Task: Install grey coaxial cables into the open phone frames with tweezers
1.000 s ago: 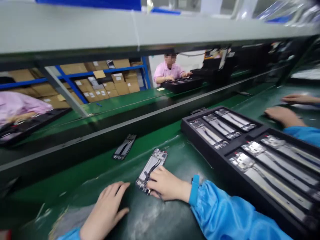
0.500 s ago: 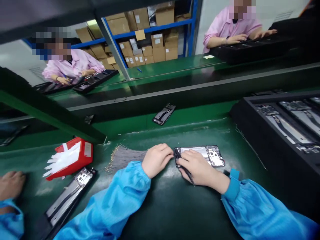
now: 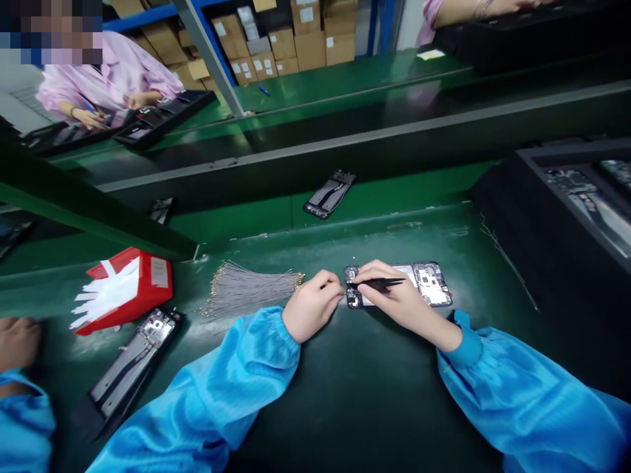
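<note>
An opened smartphone (image 3: 434, 284) lies lengthwise on the green bench, its circuit board showing at the right end. My right hand (image 3: 394, 295) is over its left half, thumb and fingers closed around black tweezers (image 3: 387, 283). The tips are near the phone's left end, partly covered by my fingers. At that same end my left hand (image 3: 315, 303) is closed in a pinch right by the phone's edge; whatever it pinches is too small to make out. Just left of it spreads a bundle of thin grey cables (image 3: 251, 289) with gold-coloured ends.
A red bin (image 3: 160, 279) of white paper strips stands left, near more opened phones (image 3: 131, 368). Another phone (image 3: 329, 194) rests at the back. A black tray (image 3: 522, 197) of phones occupies the right. Another person's hand (image 3: 20, 341) is at far left; co-workers sit opposite.
My view has tilted down a little. The tweezers in my right hand have turned from slanting toward me to nearly level. My left hand stays at the phone's left end.
</note>
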`<state>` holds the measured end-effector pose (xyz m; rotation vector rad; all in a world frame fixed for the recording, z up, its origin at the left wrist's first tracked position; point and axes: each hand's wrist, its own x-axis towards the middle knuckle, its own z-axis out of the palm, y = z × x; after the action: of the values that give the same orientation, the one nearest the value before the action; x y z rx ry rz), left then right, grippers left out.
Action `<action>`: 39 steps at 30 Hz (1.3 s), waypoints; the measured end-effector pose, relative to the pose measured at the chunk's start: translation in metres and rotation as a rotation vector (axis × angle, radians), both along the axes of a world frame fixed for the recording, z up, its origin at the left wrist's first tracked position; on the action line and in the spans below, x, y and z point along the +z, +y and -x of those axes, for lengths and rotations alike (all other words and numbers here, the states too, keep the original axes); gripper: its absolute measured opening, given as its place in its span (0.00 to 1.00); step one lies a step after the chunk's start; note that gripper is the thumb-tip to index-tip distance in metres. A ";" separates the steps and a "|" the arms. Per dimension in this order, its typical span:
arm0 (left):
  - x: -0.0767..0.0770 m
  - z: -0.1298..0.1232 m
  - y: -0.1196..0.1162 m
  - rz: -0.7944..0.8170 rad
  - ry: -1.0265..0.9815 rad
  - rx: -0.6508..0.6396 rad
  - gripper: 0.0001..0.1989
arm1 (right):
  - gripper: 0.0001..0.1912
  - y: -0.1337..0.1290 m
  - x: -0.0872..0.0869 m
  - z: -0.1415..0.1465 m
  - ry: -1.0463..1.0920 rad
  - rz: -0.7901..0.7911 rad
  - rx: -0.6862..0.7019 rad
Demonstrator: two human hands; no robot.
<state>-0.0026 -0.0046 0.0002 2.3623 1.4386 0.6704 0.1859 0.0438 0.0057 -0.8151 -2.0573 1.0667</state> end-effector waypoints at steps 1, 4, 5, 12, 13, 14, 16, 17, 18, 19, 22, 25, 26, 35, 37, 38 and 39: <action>0.000 -0.001 0.000 -0.007 -0.003 0.000 0.07 | 0.07 0.000 0.000 0.000 -0.002 0.002 0.001; 0.000 -0.004 0.002 -0.046 -0.033 0.017 0.06 | 0.05 0.000 0.000 0.000 0.002 0.006 -0.024; 0.000 -0.005 0.002 -0.061 -0.043 0.023 0.06 | 0.05 0.000 0.000 0.000 0.004 0.010 -0.036; -0.003 -0.007 0.003 -0.115 -0.017 0.004 0.06 | 0.04 0.000 0.002 0.000 0.005 -0.003 -0.066; -0.004 -0.007 0.003 -0.123 -0.008 0.004 0.06 | 0.04 0.000 0.001 0.000 0.005 -0.003 -0.066; -0.004 -0.006 0.002 -0.128 0.000 0.003 0.06 | 0.04 0.000 0.001 0.000 0.004 -0.002 -0.065; -0.004 -0.006 0.002 -0.133 0.007 0.001 0.06 | 0.04 0.000 0.001 0.000 0.004 -0.001 -0.062; -0.003 -0.006 0.002 -0.132 0.006 0.000 0.06 | 0.04 0.000 0.000 0.000 0.006 0.000 -0.059; -0.003 -0.006 0.002 -0.130 0.005 0.000 0.06 | 0.04 0.000 0.000 0.000 0.008 0.001 -0.055; -0.003 -0.006 0.002 -0.128 0.004 0.000 0.06 | 0.04 0.000 0.000 0.000 0.011 0.002 -0.053; -0.002 -0.006 0.002 -0.114 0.004 0.000 0.06 | 0.04 0.000 0.000 0.000 0.016 0.007 -0.045; -0.001 -0.006 0.002 -0.088 0.001 0.000 0.06 | 0.04 0.000 0.001 0.000 0.014 0.011 -0.045; -0.001 -0.007 0.002 -0.080 -0.004 -0.001 0.06 | 0.04 0.000 0.001 0.000 0.011 0.014 -0.045; 0.000 -0.008 0.002 -0.074 -0.037 0.006 0.06 | 0.04 0.000 0.002 0.001 0.011 0.015 -0.071; -0.001 -0.007 0.002 -0.071 -0.037 0.007 0.06 | 0.04 0.000 0.002 0.001 0.002 0.012 -0.070; -0.001 -0.007 0.002 -0.070 -0.036 0.009 0.06 | 0.04 0.000 0.002 0.001 0.000 0.011 -0.067; -0.001 -0.007 0.002 -0.068 -0.035 0.009 0.06 | 0.04 0.000 0.002 0.002 0.001 0.010 -0.065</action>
<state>0.0043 -0.0023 -0.0006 2.3846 1.4344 0.7708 0.1844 0.0436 0.0077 -0.8804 -2.0121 1.0421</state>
